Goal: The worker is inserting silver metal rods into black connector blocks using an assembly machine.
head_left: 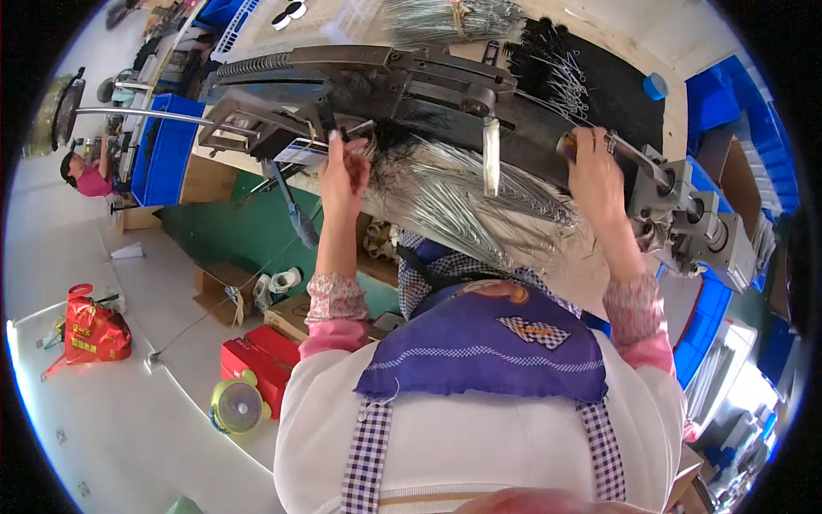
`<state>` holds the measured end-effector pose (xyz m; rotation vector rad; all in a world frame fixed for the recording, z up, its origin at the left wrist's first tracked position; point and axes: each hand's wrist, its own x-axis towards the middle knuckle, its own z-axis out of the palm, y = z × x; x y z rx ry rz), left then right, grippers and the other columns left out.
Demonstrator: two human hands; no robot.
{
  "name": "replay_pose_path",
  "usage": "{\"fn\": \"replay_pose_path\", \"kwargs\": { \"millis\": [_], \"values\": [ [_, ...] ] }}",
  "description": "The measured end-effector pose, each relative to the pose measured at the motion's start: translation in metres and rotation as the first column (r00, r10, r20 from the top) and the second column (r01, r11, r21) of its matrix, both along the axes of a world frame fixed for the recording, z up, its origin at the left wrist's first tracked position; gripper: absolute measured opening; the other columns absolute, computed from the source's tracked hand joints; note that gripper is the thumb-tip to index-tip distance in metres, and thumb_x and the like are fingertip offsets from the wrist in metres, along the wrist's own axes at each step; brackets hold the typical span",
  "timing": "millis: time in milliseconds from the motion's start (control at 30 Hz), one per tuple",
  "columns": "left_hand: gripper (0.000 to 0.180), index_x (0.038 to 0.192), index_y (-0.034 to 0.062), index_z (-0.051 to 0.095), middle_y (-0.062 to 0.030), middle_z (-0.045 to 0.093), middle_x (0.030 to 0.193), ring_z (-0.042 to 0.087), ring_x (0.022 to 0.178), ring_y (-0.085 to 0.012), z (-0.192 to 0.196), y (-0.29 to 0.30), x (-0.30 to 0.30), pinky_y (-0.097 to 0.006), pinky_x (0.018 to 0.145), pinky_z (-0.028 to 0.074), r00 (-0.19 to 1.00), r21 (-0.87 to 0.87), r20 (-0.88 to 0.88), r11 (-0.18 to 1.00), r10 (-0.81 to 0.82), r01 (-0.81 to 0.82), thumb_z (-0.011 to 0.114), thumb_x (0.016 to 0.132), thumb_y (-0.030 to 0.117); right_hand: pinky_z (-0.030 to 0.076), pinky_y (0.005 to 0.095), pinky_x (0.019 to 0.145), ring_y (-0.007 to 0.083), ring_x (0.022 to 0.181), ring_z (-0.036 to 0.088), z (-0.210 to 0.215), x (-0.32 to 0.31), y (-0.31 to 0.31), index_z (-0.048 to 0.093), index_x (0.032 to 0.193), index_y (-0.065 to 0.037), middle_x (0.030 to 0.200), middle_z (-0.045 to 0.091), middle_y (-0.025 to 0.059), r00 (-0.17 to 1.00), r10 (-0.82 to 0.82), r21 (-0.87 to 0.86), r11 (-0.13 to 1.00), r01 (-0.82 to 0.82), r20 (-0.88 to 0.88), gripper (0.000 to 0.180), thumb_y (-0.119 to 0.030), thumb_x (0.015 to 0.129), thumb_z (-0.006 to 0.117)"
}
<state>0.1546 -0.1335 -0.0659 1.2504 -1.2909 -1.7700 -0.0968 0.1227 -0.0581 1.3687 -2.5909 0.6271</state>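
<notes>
A long dark metal bench machine [368, 64] runs across the bench in front of me. My left hand [344, 176] is raised at its left part, fingers curled next to black bristles [392, 137]; whatever they hold is too small to make out. My right hand [597, 176] is wrapped round the brownish grip of a crank handle [567, 146], whose bent metal rod runs to the shaft blocks [689, 210] at the right. Between my hands lie several twisted wire stems [454, 210] with looped ends. A pale wrapped lever [491, 158] hangs down above them.
Finished black brushes [539, 47] with wire loops lie on a dark mat at the far right, near a blue tape roll [655, 86]. A wire bundle [454, 19] lies behind the machine. Blue bins [167, 150] stand left and right. A small fan [238, 405] is on the floor.
</notes>
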Motion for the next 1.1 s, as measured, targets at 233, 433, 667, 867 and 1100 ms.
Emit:
{"fn": "replay_pose_path", "kwargs": {
  "millis": [233, 433, 667, 867, 1100],
  "values": [
    [0.027, 0.088, 0.0030, 0.057, 0.0021, 0.040, 0.058, 0.031, 0.043, -0.0071, -0.024, 0.003, -0.015, -0.023, 0.038, 0.022, 0.955, 0.062, -0.268, 0.992, 0.124, -0.111, 0.055, 0.096, 0.029, 0.051, 0.0461, 0.061, 0.0381, 0.074, 0.063, -0.017, -0.015, 0.021, 0.050, 0.092, -0.003, 0.084, 0.060, 0.0204, 0.989, 0.103, -0.081, 0.992, -0.095, 0.103, 0.013, -0.012, 0.085, 0.057],
    [0.024, 0.089, 0.0067, 0.052, 0.0048, 0.036, 0.059, 0.029, 0.045, -0.0040, 0.040, 0.119, -0.072, -0.021, 0.036, 0.024, 0.822, -0.360, -0.469, 0.920, -0.324, 0.158, 0.042, 0.102, 0.023, 0.048, 0.0381, 0.061, 0.0310, 0.071, 0.061, 0.080, 0.031, 0.075, 0.055, 0.085, -0.001, 0.079, 0.057, 0.0140, 0.868, 0.201, -0.175, 0.975, -0.135, 0.454, 0.015, -0.010, 0.083, 0.066],
    [0.027, 0.083, 0.0061, 0.053, 0.0064, 0.033, 0.057, 0.027, 0.041, -0.0042, 0.057, 0.156, -0.176, -0.021, 0.038, 0.019, 0.582, 0.229, -0.511, 0.553, -0.632, 0.801, 0.051, 0.099, 0.028, 0.045, 0.0286, 0.055, 0.0202, 0.059, 0.059, 0.111, 0.018, 0.089, 0.057, 0.085, 0.000, 0.071, 0.060, 0.0111, 0.904, 0.068, -0.236, 0.971, 0.037, 0.423, 0.016, -0.011, 0.085, 0.069],
    [0.027, 0.081, 0.0070, 0.052, 0.0064, 0.036, 0.056, 0.030, 0.040, -0.0050, 0.045, 0.158, -0.177, -0.023, 0.038, 0.019, 0.693, 0.216, -0.490, 0.696, -0.529, 0.685, 0.050, 0.099, 0.027, 0.047, 0.0242, 0.061, 0.0118, 0.063, 0.060, 0.114, -0.002, 0.083, 0.062, 0.093, -0.001, 0.075, 0.064, 0.0080, 0.906, 0.101, -0.428, 0.899, 0.094, 0.411, 0.009, -0.009, 0.088, 0.062],
    [0.027, 0.082, 0.0052, 0.052, 0.0050, 0.038, 0.058, 0.034, 0.042, -0.0059, 0.041, 0.166, -0.182, -0.023, 0.038, 0.022, 0.723, 0.206, -0.482, 0.738, -0.495, 0.643, 0.051, 0.098, 0.027, 0.050, 0.0322, 0.066, 0.0258, 0.073, 0.065, 0.129, -0.029, 0.021, 0.061, 0.102, -0.001, 0.087, 0.066, 0.0140, 0.919, 0.168, -0.436, 0.900, 0.005, 0.356, 0.016, -0.008, 0.088, 0.057]
  ]
}}
